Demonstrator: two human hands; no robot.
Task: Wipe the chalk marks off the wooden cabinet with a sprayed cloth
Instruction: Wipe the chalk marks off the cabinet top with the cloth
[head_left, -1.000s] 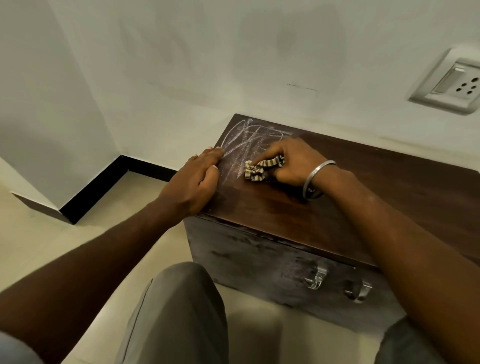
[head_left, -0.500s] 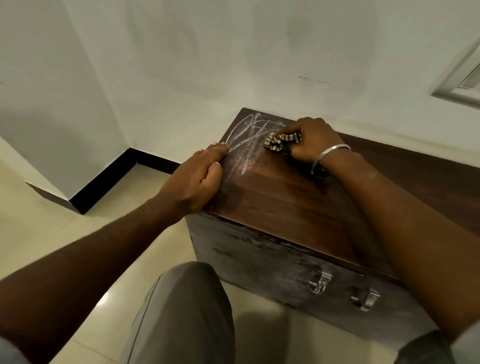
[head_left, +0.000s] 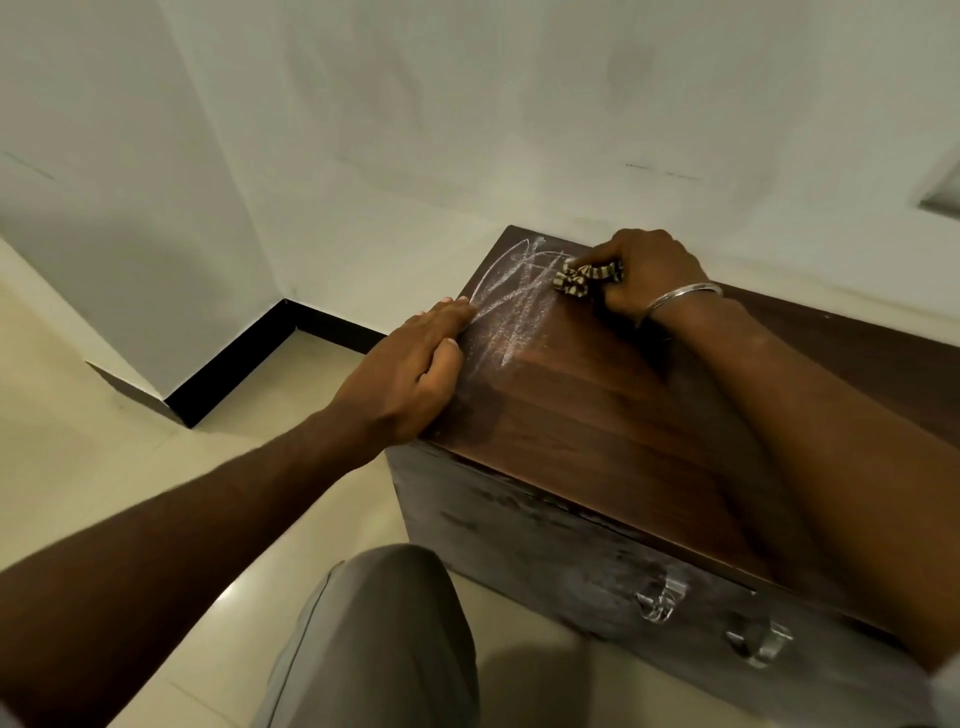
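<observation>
Mid-wipe: the right hand (head_left: 649, 275) has its grip clamped on the bunched striped cloth (head_left: 576, 279) at the far edge of the white chalk scribbles (head_left: 511, 312) on the dark wooden cabinet (head_left: 597, 415), the left hand (head_left: 410, 374) lying flat-fingered beside them; next probably calls for firm strokes across them.

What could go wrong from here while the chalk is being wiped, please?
The cloth is bunched small in the right hand, so it may smear the chalk rather than lift it. The left hand rests on the cabinet edge, touching the chalk, and could spread dust onto bare wood.
</observation>
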